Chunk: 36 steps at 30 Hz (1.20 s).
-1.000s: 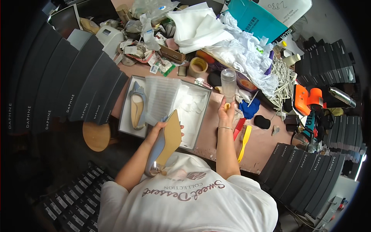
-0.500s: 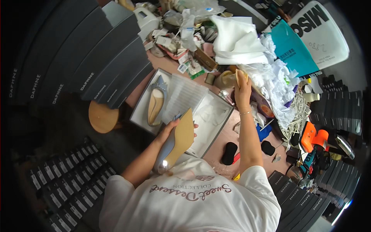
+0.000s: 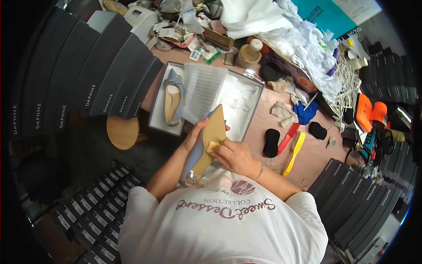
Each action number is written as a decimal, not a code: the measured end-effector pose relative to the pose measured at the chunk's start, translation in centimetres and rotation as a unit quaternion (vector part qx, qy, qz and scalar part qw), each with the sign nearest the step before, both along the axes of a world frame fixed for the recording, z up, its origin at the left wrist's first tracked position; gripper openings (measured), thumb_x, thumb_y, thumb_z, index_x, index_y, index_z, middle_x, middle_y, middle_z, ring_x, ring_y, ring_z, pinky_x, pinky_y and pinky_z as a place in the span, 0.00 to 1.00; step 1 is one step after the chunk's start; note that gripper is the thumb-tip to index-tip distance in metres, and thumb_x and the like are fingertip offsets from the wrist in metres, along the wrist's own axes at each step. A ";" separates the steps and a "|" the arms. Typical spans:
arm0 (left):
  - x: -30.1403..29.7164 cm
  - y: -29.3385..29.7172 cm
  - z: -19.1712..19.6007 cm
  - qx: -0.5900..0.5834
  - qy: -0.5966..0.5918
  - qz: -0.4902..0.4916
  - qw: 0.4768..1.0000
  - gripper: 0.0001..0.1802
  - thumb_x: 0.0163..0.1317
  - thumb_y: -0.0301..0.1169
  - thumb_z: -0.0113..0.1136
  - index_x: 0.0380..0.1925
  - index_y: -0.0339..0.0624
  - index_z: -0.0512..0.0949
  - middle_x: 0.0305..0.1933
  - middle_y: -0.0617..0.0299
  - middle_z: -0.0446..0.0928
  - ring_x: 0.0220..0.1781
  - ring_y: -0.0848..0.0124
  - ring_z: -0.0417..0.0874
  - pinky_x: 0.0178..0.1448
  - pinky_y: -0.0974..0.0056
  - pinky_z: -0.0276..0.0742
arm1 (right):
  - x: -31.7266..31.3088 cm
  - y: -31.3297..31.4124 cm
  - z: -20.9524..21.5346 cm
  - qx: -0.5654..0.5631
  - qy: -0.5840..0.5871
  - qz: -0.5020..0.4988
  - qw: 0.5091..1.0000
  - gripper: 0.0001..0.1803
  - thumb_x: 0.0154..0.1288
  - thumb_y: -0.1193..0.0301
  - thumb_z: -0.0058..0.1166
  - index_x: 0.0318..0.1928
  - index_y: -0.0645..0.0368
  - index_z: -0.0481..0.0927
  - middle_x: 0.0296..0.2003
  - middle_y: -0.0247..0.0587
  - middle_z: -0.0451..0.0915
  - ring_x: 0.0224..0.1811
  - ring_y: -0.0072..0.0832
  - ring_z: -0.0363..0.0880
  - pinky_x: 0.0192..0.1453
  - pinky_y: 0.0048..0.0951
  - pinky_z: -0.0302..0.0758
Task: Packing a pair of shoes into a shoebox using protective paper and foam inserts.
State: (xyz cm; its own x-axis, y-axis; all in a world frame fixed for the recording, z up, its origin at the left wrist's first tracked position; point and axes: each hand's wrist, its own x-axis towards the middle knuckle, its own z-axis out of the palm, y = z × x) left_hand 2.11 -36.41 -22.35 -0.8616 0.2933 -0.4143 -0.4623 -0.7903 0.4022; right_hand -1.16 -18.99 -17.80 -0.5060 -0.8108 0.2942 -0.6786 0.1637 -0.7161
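A blue-grey pointed-toe shoe (image 3: 214,126) is tilted with its tan sole facing up, toe pointing away. My left hand (image 3: 194,135) is closed around its side, some fingertips showing past the far edge. My right hand (image 3: 236,155) pinches a small yellow sponge-like piece (image 3: 212,145) and presses it against the sole near the middle. Just beyond, the matching shoe (image 3: 174,100) lies in the left side of an open shoebox (image 3: 154,108). Ribbed translucent wrapping (image 3: 200,88) and white tissue paper (image 3: 239,97) fill other parts of the box.
Right of the box lie black pads (image 3: 271,143), a red brush (image 3: 288,140), a yellow brush (image 3: 294,154) and a blue cloth (image 3: 305,112). Behind it stands a capped jar (image 3: 250,53). Dark shoeboxes are stacked at left (image 3: 110,66) and right (image 3: 351,193). A round wooden stool (image 3: 122,132) stands at left.
My right hand has come back from the jar with the yellow piece and now touches the sole. The left hand still holds the shoe. The view has shifted, uncovering the brushes.
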 end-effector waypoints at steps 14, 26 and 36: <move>2.9 1.1 -0.6 0.010 -0.003 -0.029 1.000 0.33 0.65 0.54 0.42 0.57 0.36 0.67 0.48 0.51 0.75 0.47 0.65 0.79 0.50 0.65 0.76 | -1.1 0.7 -0.9 -0.001 0.022 -0.111 0.994 0.05 0.55 0.72 0.56 0.32 0.54 0.73 0.24 0.40 0.72 0.20 0.37 0.74 0.21 0.35 0.71; 1.9 2.4 1.4 -0.054 -0.052 0.023 0.997 0.40 0.66 0.61 0.36 0.63 0.38 0.61 0.56 0.46 0.72 0.53 0.59 0.78 0.56 0.58 0.75 | -3.6 -1.6 -0.8 0.003 0.040 -0.133 0.990 0.06 0.51 0.70 0.53 0.31 0.53 0.71 0.21 0.36 0.71 0.21 0.35 0.77 0.21 0.38 0.72; 1.0 2.8 2.7 -0.071 -0.090 0.070 0.991 0.37 0.66 0.59 0.39 0.60 0.37 0.65 0.54 0.50 0.74 0.52 0.65 0.77 0.56 0.63 0.73 | -4.9 -1.7 -0.2 0.011 -0.004 -0.135 0.991 0.07 0.58 0.70 0.53 0.31 0.57 0.71 0.22 0.45 0.73 0.19 0.42 0.75 0.23 0.38 0.72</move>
